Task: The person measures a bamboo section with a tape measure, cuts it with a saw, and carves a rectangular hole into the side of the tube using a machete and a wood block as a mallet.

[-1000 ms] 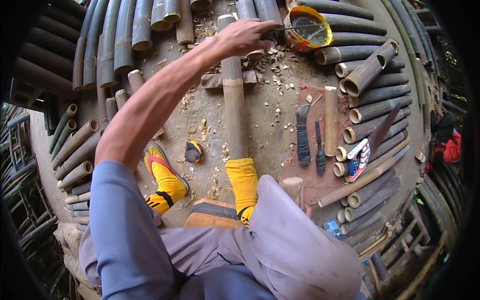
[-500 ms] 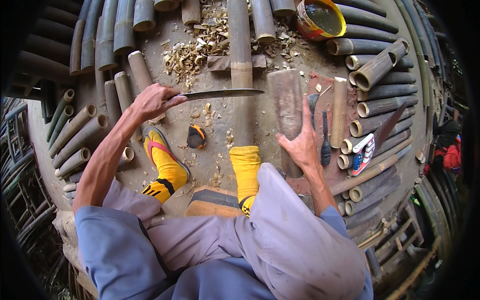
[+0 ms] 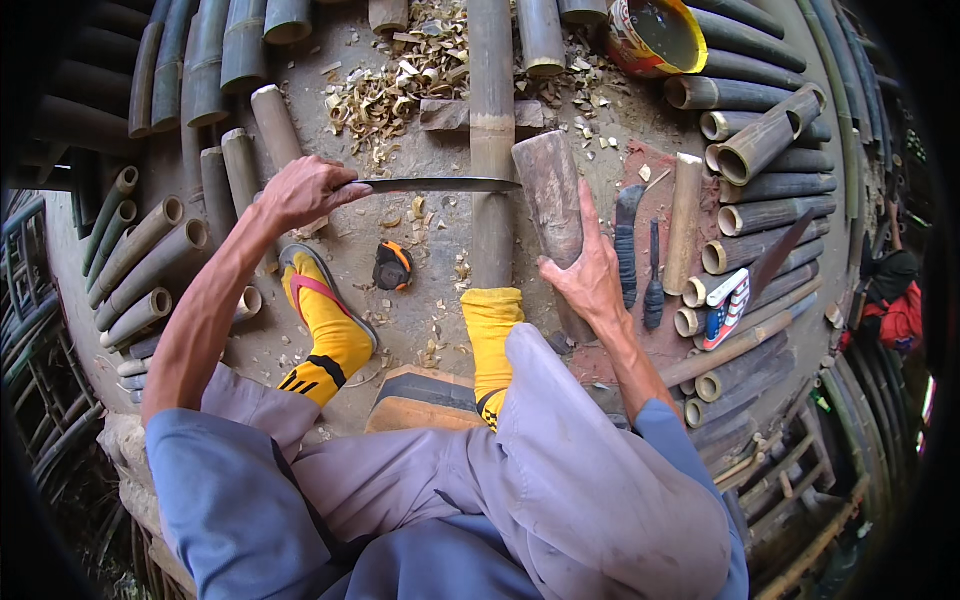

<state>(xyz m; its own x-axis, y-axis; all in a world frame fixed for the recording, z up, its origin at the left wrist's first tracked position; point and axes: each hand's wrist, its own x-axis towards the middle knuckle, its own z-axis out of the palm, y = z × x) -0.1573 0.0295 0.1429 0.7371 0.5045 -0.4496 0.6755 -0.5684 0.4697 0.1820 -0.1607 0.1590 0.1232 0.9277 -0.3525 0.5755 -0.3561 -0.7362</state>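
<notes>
Closed round the grip of a long knife (image 3: 430, 185) is my left hand (image 3: 305, 192). The dark blade lies crosswise over a bamboo pole (image 3: 492, 225), its tip just past the pole's right side. My right hand (image 3: 590, 280) grips a worn wooden block (image 3: 550, 190), whose upper end leans left beside the knife tip; I cannot tell whether they touch. The pole points away from me, its far part resting over a low wooden support (image 3: 445, 115), its near end by my yellow-socked foot (image 3: 493, 330).
Pale shavings (image 3: 385, 100) are heaped beyond the support. Cut bamboo pieces (image 3: 775, 220) line the right; others (image 3: 160, 270) lie left. A tape measure (image 3: 393, 266), dark-handled tools (image 3: 654, 275), a saw (image 3: 735, 300) and a yellow-red bucket (image 3: 657, 35) of liquid surround me.
The wooden block has moved left and tilted toward the knife tip, with my right hand following. The knife stays nearly in place across the pole. The whole view has shifted slightly.
</notes>
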